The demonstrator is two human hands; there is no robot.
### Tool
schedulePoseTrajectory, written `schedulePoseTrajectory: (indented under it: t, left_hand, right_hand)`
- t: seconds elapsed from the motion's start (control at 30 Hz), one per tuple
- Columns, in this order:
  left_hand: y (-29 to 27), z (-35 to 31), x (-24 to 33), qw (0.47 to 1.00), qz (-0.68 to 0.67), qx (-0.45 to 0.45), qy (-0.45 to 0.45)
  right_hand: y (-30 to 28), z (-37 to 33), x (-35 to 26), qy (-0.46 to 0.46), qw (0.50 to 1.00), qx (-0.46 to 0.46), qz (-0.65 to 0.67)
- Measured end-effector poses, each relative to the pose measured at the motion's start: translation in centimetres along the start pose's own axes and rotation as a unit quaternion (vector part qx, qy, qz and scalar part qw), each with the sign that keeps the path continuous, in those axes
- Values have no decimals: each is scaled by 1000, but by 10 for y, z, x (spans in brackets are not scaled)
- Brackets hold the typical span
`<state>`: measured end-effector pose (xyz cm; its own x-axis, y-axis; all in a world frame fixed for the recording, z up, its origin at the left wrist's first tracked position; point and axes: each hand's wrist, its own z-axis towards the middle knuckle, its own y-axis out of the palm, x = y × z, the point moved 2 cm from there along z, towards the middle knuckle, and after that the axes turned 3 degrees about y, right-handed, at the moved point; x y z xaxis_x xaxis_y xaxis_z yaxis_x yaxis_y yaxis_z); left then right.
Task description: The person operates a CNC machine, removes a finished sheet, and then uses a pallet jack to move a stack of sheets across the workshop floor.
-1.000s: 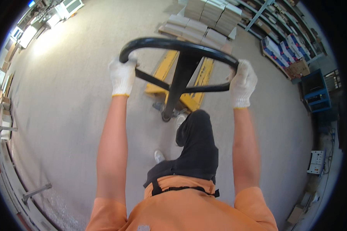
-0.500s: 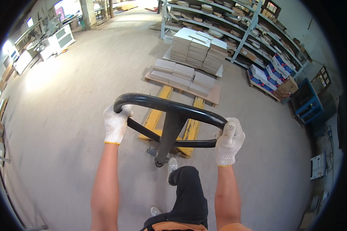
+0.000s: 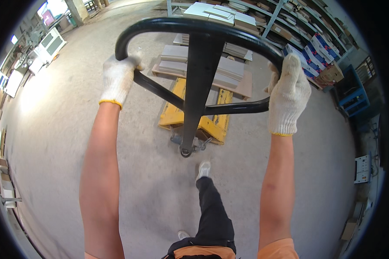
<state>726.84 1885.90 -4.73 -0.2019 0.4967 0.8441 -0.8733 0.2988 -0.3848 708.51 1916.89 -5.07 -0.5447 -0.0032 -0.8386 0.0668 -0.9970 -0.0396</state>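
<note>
Both my hands wear white knit gloves with yellow cuffs. My left hand (image 3: pixel 118 80) is closed round the left side of a black looped pallet jack handle (image 3: pixel 202 56). On the opposite side of the loop, my right hand (image 3: pixel 290 95) grips the same handle. The handle's shaft runs down to the yellow pallet jack (image 3: pixel 173 116) on the floor. Its forks reach toward a wooden pallet (image 3: pixel 244 86) bearing stacks of pale boards (image 3: pixel 174 54); the handle partly covers them. How far the forks go under the pallet is hidden.
Behind the pallet rise taller board stacks (image 3: pixel 199 9) and a loaded shelving rack (image 3: pixel 272 19). Blue-and-white boxes (image 3: pixel 317 54) and a blue metal frame (image 3: pixel 354 97) stand at the right. White machinery (image 3: pixel 49 45) is at the far left. My foot (image 3: pixel 204 169) is just behind the jack.
The handle has risen in view and looks larger, with both my hands still on it and my arms stretched farther forward. The jack and pallet also sit higher in the picture.
</note>
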Motion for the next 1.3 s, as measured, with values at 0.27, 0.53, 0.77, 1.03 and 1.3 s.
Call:
schedulePoseTrajectory:
  t: [0.27,0.53,0.77,1.03,1.3]
  left_hand:
    - [122,101,-9,994,-108,17,-28]
    - [188,168,-42,996,-76,-10,41]
    - [263,262,-81,992,-58,2,109]
    - [273,371,-124,964,22,-11,264]
    - [212,350,-126,984,52,-58,162]
  right_hand:
    - [27,107,75,21,999,15,43]
    - [77,159,149,29,997,26,-64]
    - [140,238,214,-23,987,99,-127]
    - [247,293,252,-42,991,68,-103]
    - [274,268,240,18,1000,-12,-19]
